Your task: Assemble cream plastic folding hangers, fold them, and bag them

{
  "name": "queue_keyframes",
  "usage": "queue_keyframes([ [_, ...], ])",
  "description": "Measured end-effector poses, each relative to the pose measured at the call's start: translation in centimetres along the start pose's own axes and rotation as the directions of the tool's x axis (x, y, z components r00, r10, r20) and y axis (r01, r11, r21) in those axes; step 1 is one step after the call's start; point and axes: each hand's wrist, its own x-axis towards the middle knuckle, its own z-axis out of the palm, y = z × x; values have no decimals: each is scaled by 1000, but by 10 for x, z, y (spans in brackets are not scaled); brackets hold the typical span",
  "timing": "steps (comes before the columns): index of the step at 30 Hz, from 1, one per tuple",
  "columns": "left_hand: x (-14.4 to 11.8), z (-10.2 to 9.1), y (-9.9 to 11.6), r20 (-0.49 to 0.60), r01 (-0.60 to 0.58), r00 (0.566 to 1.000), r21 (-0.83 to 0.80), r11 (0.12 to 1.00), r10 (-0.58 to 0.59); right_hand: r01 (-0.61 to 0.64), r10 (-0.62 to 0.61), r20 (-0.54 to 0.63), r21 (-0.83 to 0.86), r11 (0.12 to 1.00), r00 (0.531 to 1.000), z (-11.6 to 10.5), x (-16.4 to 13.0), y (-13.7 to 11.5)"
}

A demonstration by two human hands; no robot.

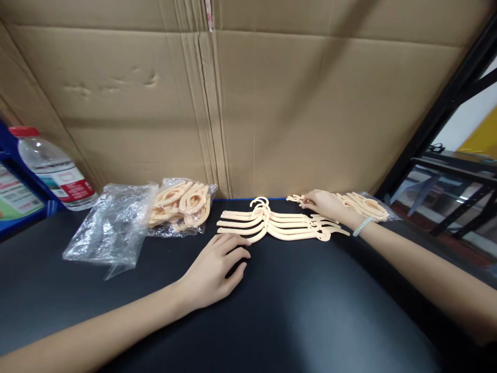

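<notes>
Several cream plastic hangers (272, 224) lie fanned in a stack on the black table (295, 311), hooks pointing to the cardboard wall. My left hand (217, 269) rests flat on the table just in front of the stack's left ends, fingers apart, holding nothing. My right hand (324, 203), with a pale bead bracelet on its wrist, reaches to the back right and touches a loose hanger piece (295, 198) beside a bag of hanger parts (367, 204); whether it grips the piece is not clear.
A clear bag of cream hanger pieces (182, 204) and an empty crumpled plastic bag (112, 225) lie at the back left. A water bottle (54, 168) stands on a blue bin at far left. Cardboard (248, 103) walls the back; a black rack frame (438, 114) stands right.
</notes>
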Motion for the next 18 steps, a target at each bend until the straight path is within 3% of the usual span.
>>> queue_keyframes([
  [4, -1, -1, 1, -49, -38, 998, -18, 999, 37, 67, -70, -79, -35, 997, 994, 0, -2, -1],
  [9, -3, -6, 19, -59, -28, 998, -175, 984, 18, 66, -62, -257, 7, 998, 964, -22, -11, -10],
  [12, -3, -10, 36, 33, 100, 995, -402, 910, -95, 34, 1, -396, 83, 996, 918, -35, -21, -39],
  [15, -2, -11, 48, 178, 287, 958, -587, 757, -225, 18, 106, -476, 250, 968, 873, -42, -34, -87],
  [17, -1, -10, 50, 257, 379, 925, -665, 643, -280, 72, 234, -380, 641, 764, 895, -44, -43, -121],
  [18, 0, -9, 51, 286, 408, 912, -698, 588, -294, 80, 239, -294, 769, 634, 926, -44, -48, -136],
])
